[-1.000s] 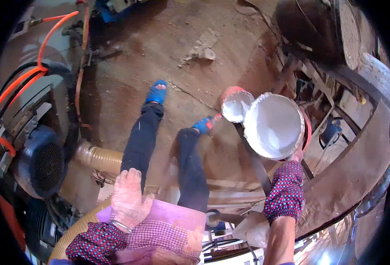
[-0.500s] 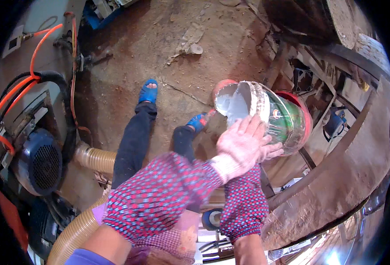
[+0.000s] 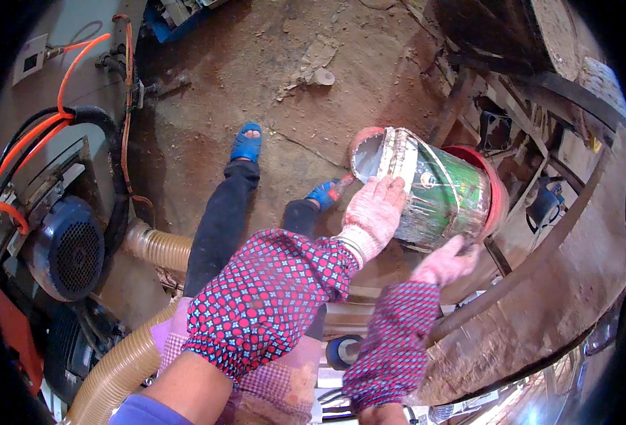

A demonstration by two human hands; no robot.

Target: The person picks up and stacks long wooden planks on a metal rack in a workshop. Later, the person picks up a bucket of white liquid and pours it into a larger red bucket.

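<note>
A green bucket (image 3: pixel 444 188) with a whitish, crusted rim lies tipped on its side, its mouth toward the left and a wire handle across its wall. Red container edges (image 3: pixel 498 202) show behind its base and beyond its mouth. My left hand (image 3: pixel 375 216), in a pinkish knit glove, is closed over the near side of the rim. Close to the near side of the base is my right hand (image 3: pixel 444 263), gloved alike; its fingers are blurred, and I cannot tell whether they grip. Patterned sleeve covers (image 3: pixel 270 297) are on both forearms.
A motor (image 3: pixel 68 248) with a vented cover, orange hoses (image 3: pixel 65 85) and a ribbed duct (image 3: pixel 157 244) stand at left. A brown curved sheet (image 3: pixel 539 326) edges the right, near a wooden frame (image 3: pixel 461 99). My blue-shod feet (image 3: pixel 246 145) are on the dusty floor (image 3: pixel 213 92).
My right hand has moved right, from beside my left hand toward the bucket's base. The bucket has turned, so the white stuff inside no longer shows. My left hand stays by the rim.
</note>
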